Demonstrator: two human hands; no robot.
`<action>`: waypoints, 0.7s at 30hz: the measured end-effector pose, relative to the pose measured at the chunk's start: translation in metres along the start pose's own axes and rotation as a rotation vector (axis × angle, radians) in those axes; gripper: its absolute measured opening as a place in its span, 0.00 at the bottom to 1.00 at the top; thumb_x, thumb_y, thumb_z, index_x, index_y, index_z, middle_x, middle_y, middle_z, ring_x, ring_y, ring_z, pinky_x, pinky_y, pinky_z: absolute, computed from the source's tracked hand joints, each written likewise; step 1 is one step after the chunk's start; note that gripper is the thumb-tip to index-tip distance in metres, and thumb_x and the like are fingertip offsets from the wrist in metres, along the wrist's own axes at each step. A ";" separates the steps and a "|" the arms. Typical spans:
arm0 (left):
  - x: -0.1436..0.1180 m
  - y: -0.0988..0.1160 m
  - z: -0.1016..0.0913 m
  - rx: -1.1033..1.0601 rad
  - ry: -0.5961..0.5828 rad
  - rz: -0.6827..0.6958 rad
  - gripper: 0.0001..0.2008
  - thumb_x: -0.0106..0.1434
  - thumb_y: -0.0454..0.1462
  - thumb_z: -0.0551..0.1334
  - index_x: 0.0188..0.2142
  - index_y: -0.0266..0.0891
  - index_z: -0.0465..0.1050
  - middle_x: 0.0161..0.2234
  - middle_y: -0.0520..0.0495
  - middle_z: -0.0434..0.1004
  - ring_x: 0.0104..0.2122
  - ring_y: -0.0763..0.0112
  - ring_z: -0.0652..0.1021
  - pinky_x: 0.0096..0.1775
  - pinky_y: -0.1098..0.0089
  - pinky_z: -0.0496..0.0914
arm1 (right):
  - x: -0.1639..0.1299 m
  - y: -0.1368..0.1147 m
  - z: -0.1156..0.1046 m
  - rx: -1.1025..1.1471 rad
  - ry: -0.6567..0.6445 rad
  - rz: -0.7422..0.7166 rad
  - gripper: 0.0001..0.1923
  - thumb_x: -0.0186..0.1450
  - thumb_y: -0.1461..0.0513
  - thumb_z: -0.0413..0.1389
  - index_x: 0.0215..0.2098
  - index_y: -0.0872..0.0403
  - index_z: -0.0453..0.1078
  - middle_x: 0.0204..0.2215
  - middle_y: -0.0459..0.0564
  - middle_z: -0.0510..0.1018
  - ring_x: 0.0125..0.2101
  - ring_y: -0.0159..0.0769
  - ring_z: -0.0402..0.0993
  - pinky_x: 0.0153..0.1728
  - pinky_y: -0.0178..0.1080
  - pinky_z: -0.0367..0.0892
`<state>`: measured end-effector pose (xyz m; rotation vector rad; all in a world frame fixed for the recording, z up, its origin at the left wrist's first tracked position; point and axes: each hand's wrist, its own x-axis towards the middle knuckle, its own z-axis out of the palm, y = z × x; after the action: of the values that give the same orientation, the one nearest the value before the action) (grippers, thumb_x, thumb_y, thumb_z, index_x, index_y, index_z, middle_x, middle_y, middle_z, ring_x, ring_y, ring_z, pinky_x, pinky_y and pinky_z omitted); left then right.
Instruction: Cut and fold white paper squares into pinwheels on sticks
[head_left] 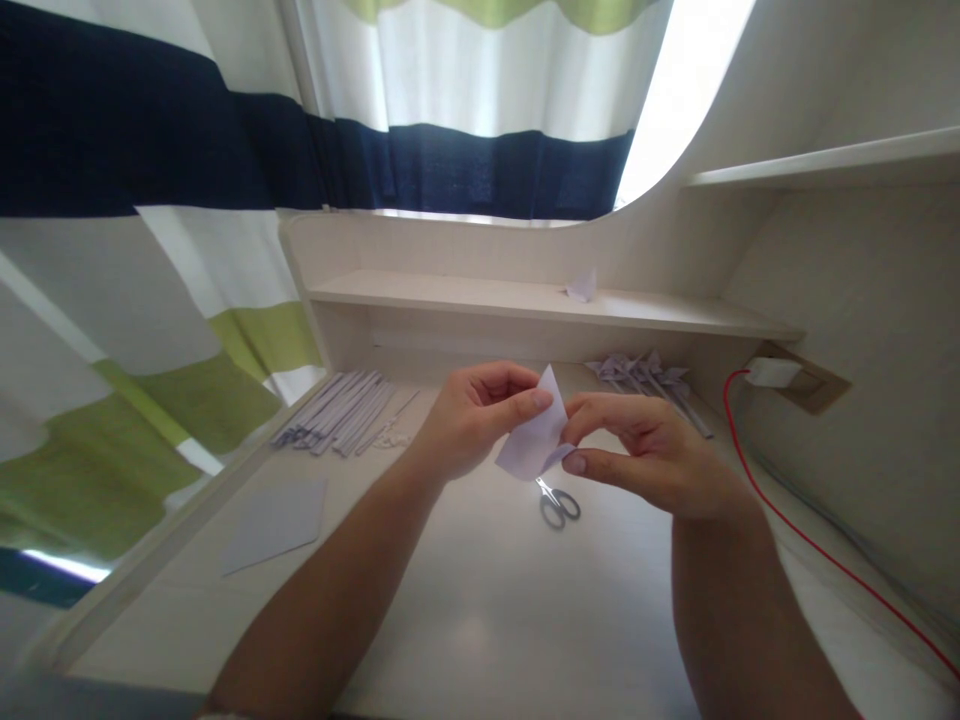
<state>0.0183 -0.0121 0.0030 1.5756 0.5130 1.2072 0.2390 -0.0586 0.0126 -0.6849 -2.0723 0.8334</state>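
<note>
A small pale lilac sheet of paper [534, 436] is held up above the desk between both hands, partly folded, with a pointed corner sticking up. My left hand [471, 412] pinches its upper left edge between thumb and fingers. My right hand [654, 452] grips the paper's lower right part, thumb under the fold. On the desk just below the paper lies a small pair of scissors [556, 504] with grey handles.
Several rolled paper sticks [339, 412] lie at the back left. Paper pinwheels [646, 380] lie at the back right. A flat paper sheet [273, 522] rests on the left. A folded paper piece [582, 288] sits on the shelf. A red cable [795, 520] runs along the right wall.
</note>
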 end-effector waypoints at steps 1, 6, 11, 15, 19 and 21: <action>0.000 0.000 0.000 0.000 -0.012 -0.006 0.13 0.59 0.45 0.76 0.34 0.37 0.84 0.31 0.47 0.83 0.30 0.72 0.79 0.32 0.73 0.73 | 0.000 0.000 0.000 -0.002 -0.018 0.009 0.04 0.67 0.66 0.67 0.40 0.51 0.80 0.40 0.48 0.83 0.41 0.39 0.80 0.46 0.42 0.72; 0.000 -0.001 0.002 0.024 -0.012 -0.034 0.15 0.58 0.45 0.76 0.28 0.36 0.81 0.25 0.50 0.79 0.26 0.75 0.75 0.30 0.75 0.71 | 0.000 -0.001 -0.001 -0.010 -0.095 0.043 0.02 0.67 0.63 0.67 0.38 0.52 0.80 0.36 0.48 0.83 0.36 0.37 0.79 0.42 0.40 0.72; 0.000 -0.003 0.000 0.079 0.081 0.048 0.11 0.59 0.42 0.75 0.27 0.37 0.81 0.24 0.51 0.79 0.26 0.75 0.75 0.31 0.74 0.70 | 0.000 -0.002 -0.003 -0.014 -0.011 0.090 0.02 0.71 0.61 0.64 0.40 0.51 0.80 0.36 0.47 0.82 0.37 0.37 0.76 0.43 0.39 0.70; -0.002 -0.004 -0.002 0.184 0.109 0.086 0.09 0.62 0.41 0.73 0.30 0.38 0.84 0.27 0.50 0.82 0.28 0.75 0.76 0.32 0.74 0.70 | 0.001 -0.001 -0.001 -0.016 0.014 0.143 0.06 0.72 0.58 0.63 0.42 0.51 0.80 0.36 0.47 0.82 0.37 0.36 0.75 0.41 0.38 0.69; -0.002 -0.005 0.000 0.164 0.070 0.052 0.07 0.63 0.40 0.71 0.32 0.38 0.85 0.29 0.49 0.83 0.28 0.75 0.77 0.31 0.75 0.71 | 0.002 0.000 0.003 -0.025 0.056 0.180 0.10 0.74 0.55 0.60 0.41 0.52 0.79 0.34 0.47 0.80 0.35 0.35 0.72 0.37 0.37 0.67; -0.002 -0.004 0.001 0.157 0.067 0.024 0.08 0.64 0.40 0.70 0.33 0.38 0.86 0.28 0.49 0.83 0.28 0.75 0.77 0.29 0.75 0.71 | 0.003 0.002 0.005 -0.048 0.086 0.184 0.12 0.74 0.54 0.60 0.40 0.52 0.79 0.32 0.46 0.77 0.33 0.34 0.70 0.35 0.37 0.65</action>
<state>0.0189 -0.0127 -0.0012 1.6818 0.6465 1.2664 0.2342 -0.0571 0.0102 -0.9323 -1.9784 0.8426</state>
